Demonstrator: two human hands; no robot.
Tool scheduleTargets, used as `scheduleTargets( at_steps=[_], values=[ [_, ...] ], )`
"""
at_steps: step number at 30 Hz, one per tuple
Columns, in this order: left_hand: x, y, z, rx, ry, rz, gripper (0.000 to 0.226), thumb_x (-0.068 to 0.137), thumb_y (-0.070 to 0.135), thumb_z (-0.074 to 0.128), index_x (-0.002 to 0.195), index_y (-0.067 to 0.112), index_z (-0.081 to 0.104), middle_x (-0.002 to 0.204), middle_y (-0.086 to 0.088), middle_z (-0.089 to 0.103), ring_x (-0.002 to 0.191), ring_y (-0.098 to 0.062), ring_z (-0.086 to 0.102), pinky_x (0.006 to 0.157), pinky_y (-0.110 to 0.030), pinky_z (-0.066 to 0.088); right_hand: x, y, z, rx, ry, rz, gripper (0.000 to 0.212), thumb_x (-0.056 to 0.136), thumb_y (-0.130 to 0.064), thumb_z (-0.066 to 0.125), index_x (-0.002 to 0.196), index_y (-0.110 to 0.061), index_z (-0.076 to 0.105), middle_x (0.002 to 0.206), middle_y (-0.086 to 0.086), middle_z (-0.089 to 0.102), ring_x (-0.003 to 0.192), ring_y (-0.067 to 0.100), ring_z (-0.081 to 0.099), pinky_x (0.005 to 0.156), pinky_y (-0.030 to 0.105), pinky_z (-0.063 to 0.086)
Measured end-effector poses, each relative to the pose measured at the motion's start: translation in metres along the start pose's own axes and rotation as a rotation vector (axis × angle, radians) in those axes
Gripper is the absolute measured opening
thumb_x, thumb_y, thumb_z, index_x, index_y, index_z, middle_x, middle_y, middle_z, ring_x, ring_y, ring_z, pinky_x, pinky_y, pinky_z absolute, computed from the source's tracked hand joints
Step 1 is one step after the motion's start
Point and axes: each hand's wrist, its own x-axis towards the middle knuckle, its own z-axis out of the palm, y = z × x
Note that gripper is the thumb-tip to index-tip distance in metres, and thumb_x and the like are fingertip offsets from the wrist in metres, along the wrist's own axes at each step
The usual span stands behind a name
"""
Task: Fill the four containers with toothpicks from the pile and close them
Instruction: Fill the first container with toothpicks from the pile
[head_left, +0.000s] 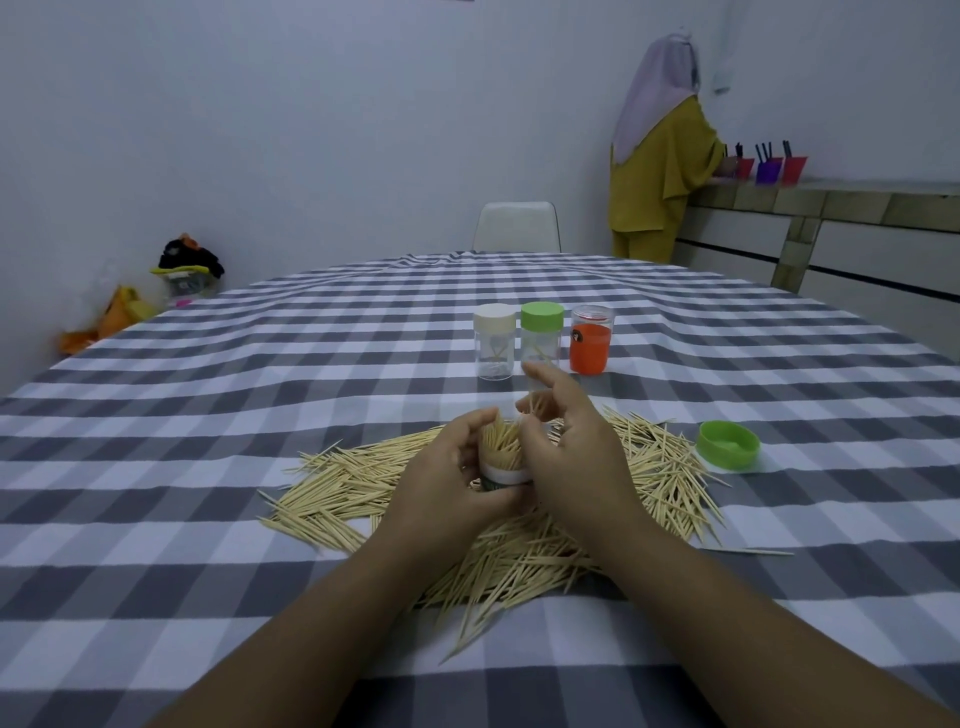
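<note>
A wide pile of toothpicks (363, 488) lies on the checked tablecloth under my hands. My left hand (441, 478) grips an open clear container (503, 467) packed with upright toothpicks, held above the pile. My right hand (566, 441) pinches a few toothpicks at the container's mouth. Its loose green lid (727, 446) lies upside down to the right. Behind stand three closed containers in a row: a white-lidded one (494, 340), a green-lidded one (542, 335) and an orange one with a clear cap (590, 339).
The table (208, 415) carries a grey-and-white checked cloth. A white chair (517, 227) stands at the far side. A person in yellow (660, 171) stands at a counter at the back right. Clutter sits on the floor at the left wall (182, 270).
</note>
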Motion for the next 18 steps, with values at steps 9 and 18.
scheduleTargets(
  at_steps=[9, 18],
  values=[
    [0.0031, -0.0027, -0.0024, 0.006, 0.058, -0.023, 0.076, 0.067, 0.012, 0.084, 0.132, 0.026, 0.047, 0.110, 0.014, 0.064, 0.099, 0.002, 0.064, 0.086, -0.022, 0.054, 0.0013, 0.0016, -0.0032, -0.048, -0.060, -0.006, 0.028, 0.097, -0.027, 0.049, 0.121, -0.026, 0.064, 0.117, -0.014, 0.063, 0.110, -0.002, 0.053, 0.088, 0.012, 0.040],
    [0.0033, -0.0022, -0.0026, 0.019, 0.080, -0.033, 0.075, 0.068, 0.015, 0.084, 0.132, 0.028, 0.047, 0.111, 0.013, 0.064, 0.097, 0.004, 0.064, 0.085, -0.022, 0.054, 0.0029, 0.0019, -0.0036, -0.088, -0.127, -0.085, 0.036, 0.096, -0.036, 0.050, 0.130, -0.026, 0.056, 0.136, -0.011, 0.050, 0.130, 0.002, 0.038, 0.111, 0.033, 0.029]
  ],
)
